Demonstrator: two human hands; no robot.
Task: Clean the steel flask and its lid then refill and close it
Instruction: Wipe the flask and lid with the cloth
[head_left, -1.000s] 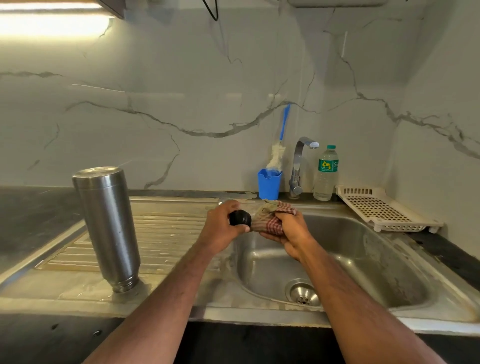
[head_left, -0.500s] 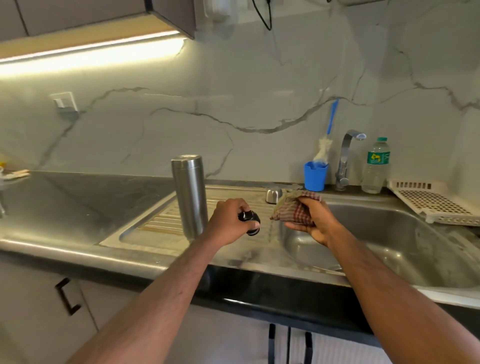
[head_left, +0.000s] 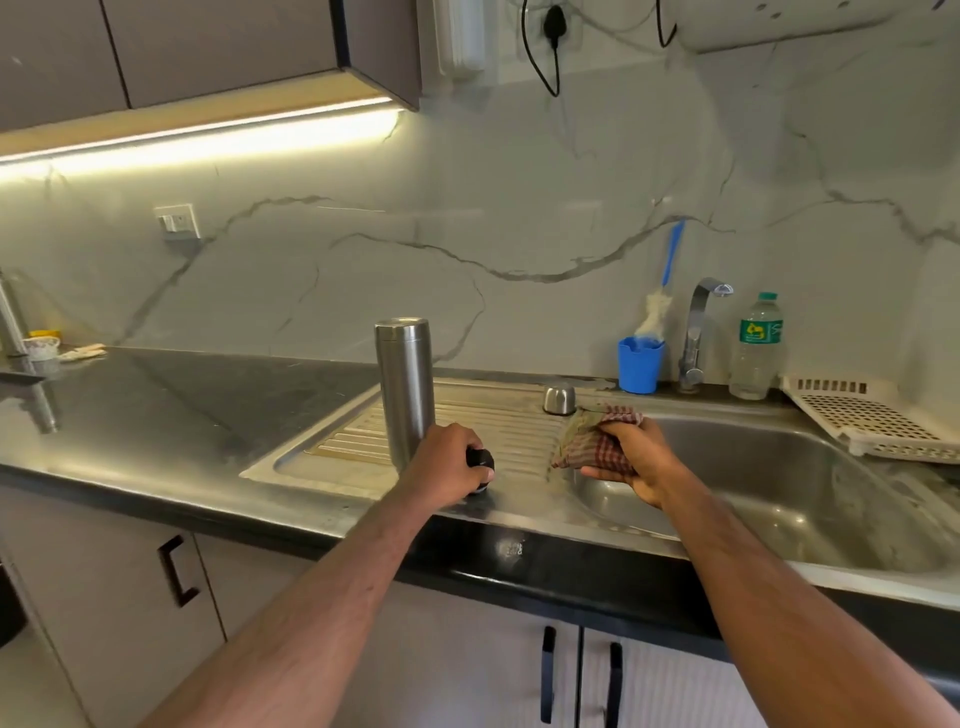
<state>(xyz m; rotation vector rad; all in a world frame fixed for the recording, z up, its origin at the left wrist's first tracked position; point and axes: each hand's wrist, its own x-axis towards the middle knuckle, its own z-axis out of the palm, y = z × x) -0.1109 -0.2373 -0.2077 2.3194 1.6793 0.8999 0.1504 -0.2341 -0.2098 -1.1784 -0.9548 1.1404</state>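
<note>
We note the left hand (head_left: 445, 460), gripping the black lid (head_left: 480, 464), has parted from the checked cloth (head_left: 592, 441) bunched in the right hand (head_left: 631, 457) and lowered beside the upright steel flask (head_left: 406, 389) on the drainboard (head_left: 514, 421), suggesting lid wiping is finished.

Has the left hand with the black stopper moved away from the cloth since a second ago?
Yes. The left hand with the black stopper has left the cloth, going left toward the steel flask on the drainboard.
</note>
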